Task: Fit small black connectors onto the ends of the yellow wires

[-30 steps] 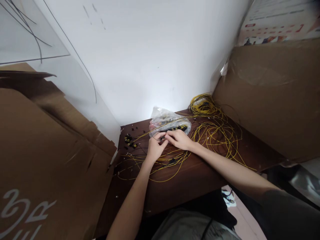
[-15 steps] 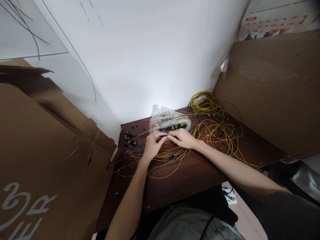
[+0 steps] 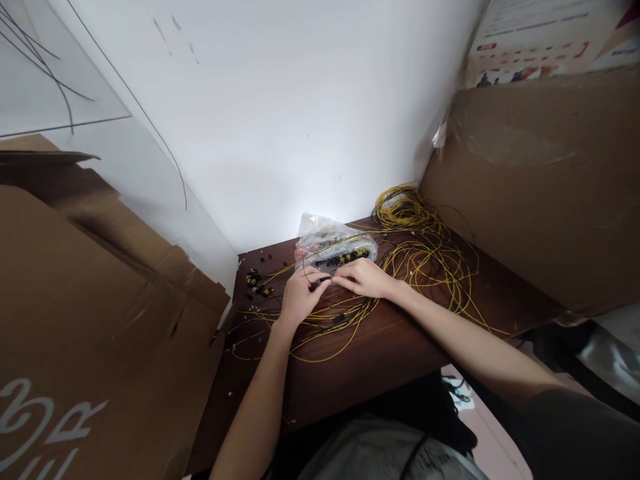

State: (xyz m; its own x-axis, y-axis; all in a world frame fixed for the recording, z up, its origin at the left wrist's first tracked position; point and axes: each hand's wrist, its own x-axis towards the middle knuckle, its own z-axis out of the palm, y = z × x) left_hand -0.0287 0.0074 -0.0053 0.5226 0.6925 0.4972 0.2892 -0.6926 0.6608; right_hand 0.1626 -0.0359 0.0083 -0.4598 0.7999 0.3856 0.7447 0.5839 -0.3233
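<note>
My left hand [image 3: 299,295] is closed in a pinch on a small black piece [image 3: 325,279], too small to make out its kind. A thin dark wire [image 3: 305,261] loops up beside its fingers. Close to its right, my right hand [image 3: 365,279] pinches too, its fingertips meeting the left ones; what lies between them is hidden. Just behind both hands lies a clear plastic bag [image 3: 313,230] with several black and yellow small parts [image 3: 350,257] in it. Yellow wires [image 3: 345,310] run across the table beneath and in front of the hands.
Coiled yellow wires [image 3: 400,208] lie at the back right of the dark brown table [image 3: 350,373], with looser loops [image 3: 440,267] before them. Several black and yellow connectors [image 3: 257,280] sit at the left. Cardboard boxes stand left [image 3: 125,287] and right [image 3: 525,200]; a white wall [image 3: 300,100] rises behind.
My hands stay together above the wires, with slight finger movement; the dark piece at the left fingertips shows a little more. The whole view has shifted slightly.
</note>
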